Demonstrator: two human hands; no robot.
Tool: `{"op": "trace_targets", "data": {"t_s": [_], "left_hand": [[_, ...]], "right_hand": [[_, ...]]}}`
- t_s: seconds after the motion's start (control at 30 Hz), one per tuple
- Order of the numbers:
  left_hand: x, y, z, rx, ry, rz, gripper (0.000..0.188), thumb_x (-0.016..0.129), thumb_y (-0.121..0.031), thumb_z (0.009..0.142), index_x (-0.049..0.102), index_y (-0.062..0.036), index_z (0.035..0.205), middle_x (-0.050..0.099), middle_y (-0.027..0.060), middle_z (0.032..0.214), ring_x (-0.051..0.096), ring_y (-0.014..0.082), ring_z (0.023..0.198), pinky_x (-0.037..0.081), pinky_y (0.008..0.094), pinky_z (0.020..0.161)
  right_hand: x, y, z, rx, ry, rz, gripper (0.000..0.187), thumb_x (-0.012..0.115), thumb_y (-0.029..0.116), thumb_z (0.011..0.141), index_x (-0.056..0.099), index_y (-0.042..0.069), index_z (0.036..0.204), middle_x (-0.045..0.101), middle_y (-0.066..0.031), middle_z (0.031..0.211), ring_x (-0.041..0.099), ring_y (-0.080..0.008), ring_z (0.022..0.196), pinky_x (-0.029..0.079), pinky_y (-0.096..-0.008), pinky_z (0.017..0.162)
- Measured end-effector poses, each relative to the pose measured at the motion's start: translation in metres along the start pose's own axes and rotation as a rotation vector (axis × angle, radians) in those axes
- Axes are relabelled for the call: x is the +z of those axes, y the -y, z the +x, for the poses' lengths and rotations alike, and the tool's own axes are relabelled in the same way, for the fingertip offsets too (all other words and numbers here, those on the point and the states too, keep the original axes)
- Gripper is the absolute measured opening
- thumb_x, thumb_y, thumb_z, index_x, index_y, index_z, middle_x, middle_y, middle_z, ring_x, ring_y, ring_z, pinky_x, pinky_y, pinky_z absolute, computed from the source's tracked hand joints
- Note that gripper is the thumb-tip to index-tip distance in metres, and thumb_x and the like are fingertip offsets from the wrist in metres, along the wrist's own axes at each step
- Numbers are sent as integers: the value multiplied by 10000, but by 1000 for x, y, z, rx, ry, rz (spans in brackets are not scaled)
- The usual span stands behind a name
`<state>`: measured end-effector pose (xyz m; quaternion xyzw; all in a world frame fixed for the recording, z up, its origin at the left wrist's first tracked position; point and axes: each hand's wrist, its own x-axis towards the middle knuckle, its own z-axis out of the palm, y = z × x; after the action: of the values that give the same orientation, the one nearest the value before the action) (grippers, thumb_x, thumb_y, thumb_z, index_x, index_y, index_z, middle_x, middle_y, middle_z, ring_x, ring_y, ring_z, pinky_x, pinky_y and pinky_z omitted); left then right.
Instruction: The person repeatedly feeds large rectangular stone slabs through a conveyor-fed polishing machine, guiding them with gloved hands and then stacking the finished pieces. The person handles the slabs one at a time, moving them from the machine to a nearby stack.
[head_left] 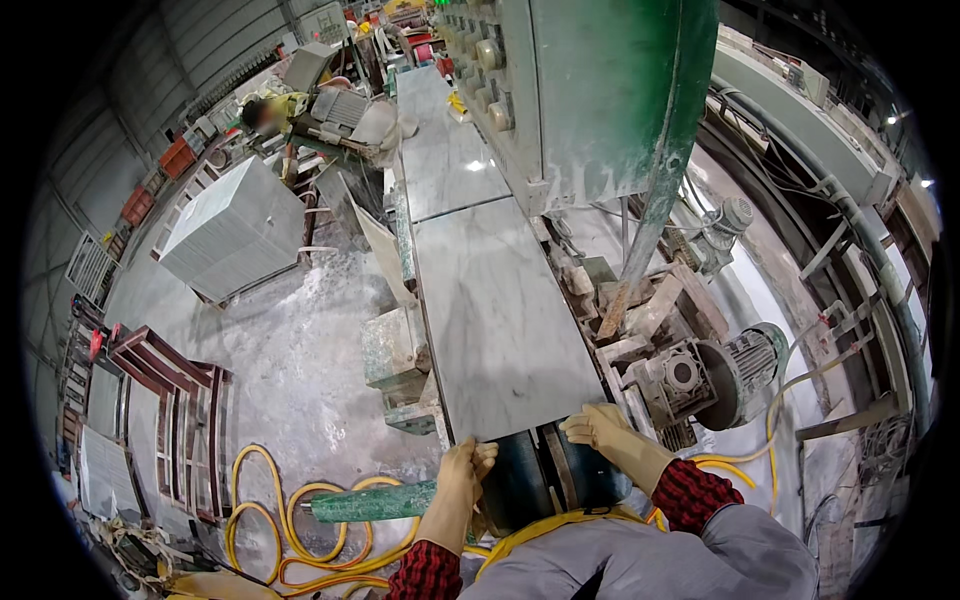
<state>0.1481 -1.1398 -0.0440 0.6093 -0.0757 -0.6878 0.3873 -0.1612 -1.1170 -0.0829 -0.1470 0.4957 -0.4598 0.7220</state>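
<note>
A grey-white marble slab (500, 320) lies flat along the conveyor in front of me, its near edge by my waist. My left hand (466, 470), in a pale yellowish glove, is closed at the slab's near left corner. At the near right corner my right hand (598, 430), gloved alike, has its fingers curled on the edge. Thumbs and fingertips are partly hidden. Below the slab's near edge the dark conveyor belt (512, 485) shows. A second marble slab (455, 160) lies beyond, with a thin dark seam between the two.
A green machine cabinet (600, 100) rises over the line's far right side. Motors (735, 375) stand at the right. A yellow hose (285, 505) coils on the floor by a green roller (370, 502). Stacked slabs (235, 230) and another person (270, 115) are at far left.
</note>
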Motion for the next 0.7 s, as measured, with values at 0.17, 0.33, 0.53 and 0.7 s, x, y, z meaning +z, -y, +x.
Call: {"op": "trace_targets", "data": {"t_s": [0.17,0.33,0.53,0.7], "left_hand": [[1,-4,14,-8,16,74,357,532,-269,1125,702,42,1082,789,165,1012,740,208,766,628,260,635],[2,-7,25,5,46,33,380,535,-277,1129,712,49,1048,787,162,962,727,201,719,621,266,614],[2,-16,36,3,78,91,379,553,-271,1128,727,37,992,768,119,858,697,158,625,563,218,486],[9,-12,35,129,158,67,415,557,-319,1127,715,52,1030,769,130,898,703,163,679,598,250,572]], "right_hand": [[-6,-5,19,-1,-28,60,346,577,273,1099,664,-62,1116,768,-261,1104,770,-297,864,659,-381,775],[7,5,18,-66,-34,36,382,527,278,1119,671,-74,1080,772,-267,1079,777,-301,846,661,-368,745],[13,9,33,-20,-95,3,388,488,287,1133,673,-53,1107,780,-251,1070,771,-298,830,663,-381,751],[13,18,55,62,-221,10,434,462,298,1139,686,-68,1083,784,-256,1044,775,-315,811,665,-386,730]]}}
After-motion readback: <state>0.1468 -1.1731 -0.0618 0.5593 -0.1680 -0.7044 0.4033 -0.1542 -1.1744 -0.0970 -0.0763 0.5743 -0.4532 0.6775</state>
